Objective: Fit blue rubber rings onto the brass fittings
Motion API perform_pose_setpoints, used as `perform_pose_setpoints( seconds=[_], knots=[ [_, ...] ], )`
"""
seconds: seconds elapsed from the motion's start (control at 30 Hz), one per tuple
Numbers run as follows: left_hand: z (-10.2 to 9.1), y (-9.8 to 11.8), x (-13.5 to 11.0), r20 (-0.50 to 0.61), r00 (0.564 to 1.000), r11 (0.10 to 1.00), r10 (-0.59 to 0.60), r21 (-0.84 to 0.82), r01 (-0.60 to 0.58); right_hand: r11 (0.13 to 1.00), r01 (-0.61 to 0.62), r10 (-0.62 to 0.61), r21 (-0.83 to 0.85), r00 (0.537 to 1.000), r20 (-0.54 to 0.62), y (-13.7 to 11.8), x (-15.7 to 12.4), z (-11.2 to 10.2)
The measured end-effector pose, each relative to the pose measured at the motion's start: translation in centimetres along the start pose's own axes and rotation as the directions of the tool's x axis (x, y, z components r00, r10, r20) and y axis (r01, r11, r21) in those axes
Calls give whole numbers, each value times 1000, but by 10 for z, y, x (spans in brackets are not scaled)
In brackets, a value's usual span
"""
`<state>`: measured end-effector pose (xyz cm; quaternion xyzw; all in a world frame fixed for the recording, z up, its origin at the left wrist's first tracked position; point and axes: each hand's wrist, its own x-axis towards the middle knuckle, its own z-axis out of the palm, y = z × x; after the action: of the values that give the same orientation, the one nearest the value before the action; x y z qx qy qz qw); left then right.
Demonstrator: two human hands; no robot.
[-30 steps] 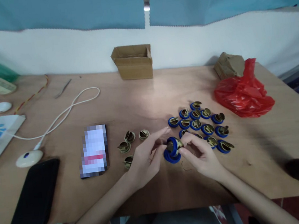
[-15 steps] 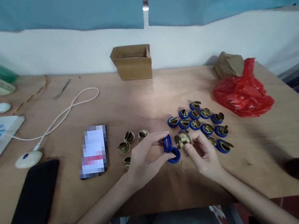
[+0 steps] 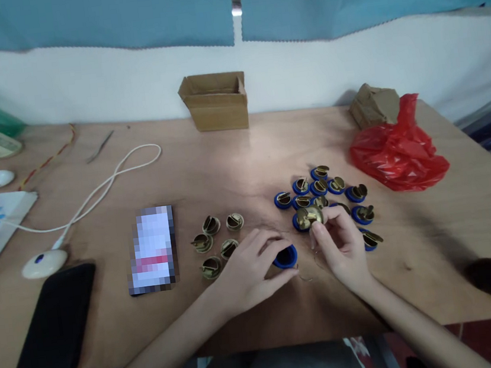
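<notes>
My left hand (image 3: 258,266) is low over the table, its thumb and fingers curved around a deep blue ring (image 3: 285,257). The ring sits on the wood and looks like a stack of more than one. Between the thumb and fingers of my right hand (image 3: 339,238) is a round brass-coloured metal fitting (image 3: 309,217), held up with its flat side showing. Behind it lie several similar fittings seated in blue rings (image 3: 356,193), some hidden by the hand. Several bare metal fittings (image 3: 202,243) with tilted discs lie beyond my left hand.
A phone with a blurred screen (image 3: 151,249) and a black phone (image 3: 51,330) lie on the left, near a white cable (image 3: 94,193) and a power strip (image 3: 1,220). An open cardboard box (image 3: 219,112) stands at the back. A red plastic bag (image 3: 398,156) sits at the right.
My left hand has lowered the blue ring it held up onto the one on the table. My right hand has moved slightly right and up with the metal fitting, away from the ring.
</notes>
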<state>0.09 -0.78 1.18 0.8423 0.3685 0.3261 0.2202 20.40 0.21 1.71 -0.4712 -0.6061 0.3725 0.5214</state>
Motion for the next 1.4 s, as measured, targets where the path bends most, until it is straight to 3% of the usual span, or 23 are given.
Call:
perform_pose_setpoints(
  seconds=[0.27,0.5,0.7,1.0,1.4],
  knots=[
    [1,-2,1,-8,1000,1000,-15,17,16,1000,0,0,12,999,41,-3,1,4],
    [0,-4,-4,-106,985,982,-133,-146,117,968,195,-168,-157,972,167,-1,1,4],
    [0,-4,-5,-87,982,966,-169,-215,147,905,375,-297,-200,894,335,-4,-4,6],
    [-3,-5,-2,-152,979,964,-138,-247,98,890,410,-332,-201,883,332,-7,-1,2],
    [2,-1,0,-127,992,984,-18,-178,-5,875,425,-319,-232,866,385,-8,-3,3]
  ],
)
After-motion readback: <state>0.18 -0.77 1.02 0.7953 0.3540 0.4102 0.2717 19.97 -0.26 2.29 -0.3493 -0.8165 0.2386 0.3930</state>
